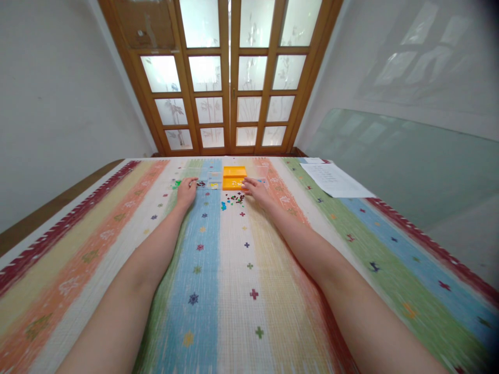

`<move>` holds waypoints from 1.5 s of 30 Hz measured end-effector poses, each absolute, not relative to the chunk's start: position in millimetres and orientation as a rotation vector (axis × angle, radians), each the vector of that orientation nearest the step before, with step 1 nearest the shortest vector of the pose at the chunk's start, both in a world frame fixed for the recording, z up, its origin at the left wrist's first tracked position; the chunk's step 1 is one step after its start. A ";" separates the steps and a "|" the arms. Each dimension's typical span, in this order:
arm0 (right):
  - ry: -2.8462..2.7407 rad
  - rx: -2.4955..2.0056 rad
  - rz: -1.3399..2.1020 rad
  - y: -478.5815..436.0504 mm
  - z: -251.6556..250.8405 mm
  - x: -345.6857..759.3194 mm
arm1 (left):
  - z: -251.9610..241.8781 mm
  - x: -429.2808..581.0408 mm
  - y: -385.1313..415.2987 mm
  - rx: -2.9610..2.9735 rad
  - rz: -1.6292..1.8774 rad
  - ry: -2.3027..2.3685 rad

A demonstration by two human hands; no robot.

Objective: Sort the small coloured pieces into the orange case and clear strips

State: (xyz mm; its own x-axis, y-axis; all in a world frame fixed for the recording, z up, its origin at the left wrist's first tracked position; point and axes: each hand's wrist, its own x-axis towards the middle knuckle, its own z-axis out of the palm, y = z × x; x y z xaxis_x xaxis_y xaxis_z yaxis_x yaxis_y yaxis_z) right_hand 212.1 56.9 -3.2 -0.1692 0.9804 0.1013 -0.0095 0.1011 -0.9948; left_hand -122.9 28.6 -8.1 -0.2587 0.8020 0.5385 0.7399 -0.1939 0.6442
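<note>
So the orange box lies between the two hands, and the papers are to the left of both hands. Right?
Wrong side: the head view shows the papers to the right. The orange box does lie between the left hand and right hand.

Looks like somebody's home to me: wooden double doors (234, 94) with frosted, plant-patterned glass panes (248, 110), plain white walls (58, 104), and a bright striped cloth (234, 270) with little stars (193, 298) and crosses (254, 294) spread out.
</note>
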 end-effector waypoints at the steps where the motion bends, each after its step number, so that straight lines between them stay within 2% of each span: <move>1: -1.383 -1.044 1.269 56.1 -2.8 212.2 | -8.7 -123.2 29.1 1.883 1.468 1.946; 9: -1.309 -1.065 1.276 54.8 0.7 213.5 | -6.9 -117.7 26.9 1.947 1.394 1.931; 21: -1.329 -1.078 1.223 54.2 -2.9 211.0 | 6.5 -49.6 1.8 2.465 0.818 1.460; 31: -1.397 -1.060 1.171 53.1 -8.4 209.0 | 5.2 -39.0 -1.5 2.675 0.620 1.257; 39: -1.445 -1.059 1.133 54.1 -11.4 209.2 | 2.7 -39.1 -0.2 2.647 0.631 1.293; 45: -1.438 -1.069 1.137 55.0 -11.5 209.2 | 0.3 -45.1 2.2 2.577 0.794 1.340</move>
State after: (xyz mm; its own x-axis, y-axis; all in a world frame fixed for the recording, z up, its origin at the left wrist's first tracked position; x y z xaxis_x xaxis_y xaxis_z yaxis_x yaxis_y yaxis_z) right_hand 209.2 55.0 -11.5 -0.1373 0.9765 0.1662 0.0641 0.1762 -0.9823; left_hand -45.1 2.2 0.3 0.4671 0.7928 0.3914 0.7241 -0.5971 0.3452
